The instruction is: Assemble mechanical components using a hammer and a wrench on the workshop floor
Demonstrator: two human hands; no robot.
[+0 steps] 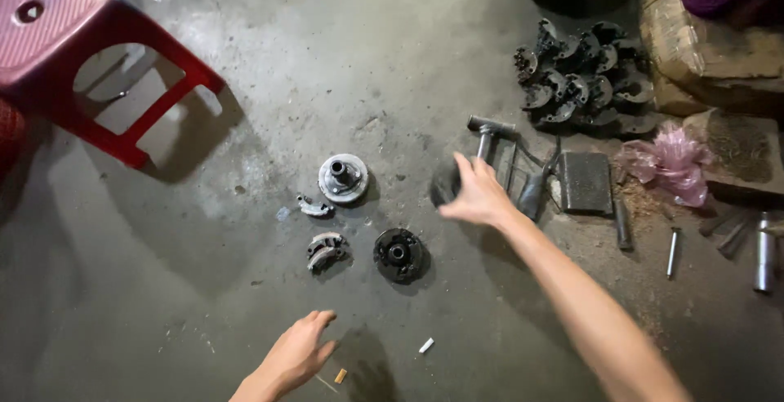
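Concrete floor open left of hands.

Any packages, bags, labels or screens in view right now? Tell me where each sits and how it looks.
Cardboard box: top right corner, brown, worn, with a purple cloth on top.
Pink plastic bag: on the floor right of the dark flat block, crumpled, translucent.
No labels, signs or screens can be made out.

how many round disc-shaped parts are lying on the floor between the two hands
2. A silver hub sits ahead of the left hand; a black disc lies nearer the right hand. That hand covers a dark blurred object, perhaps a third. The heap of dark parts is not counted.
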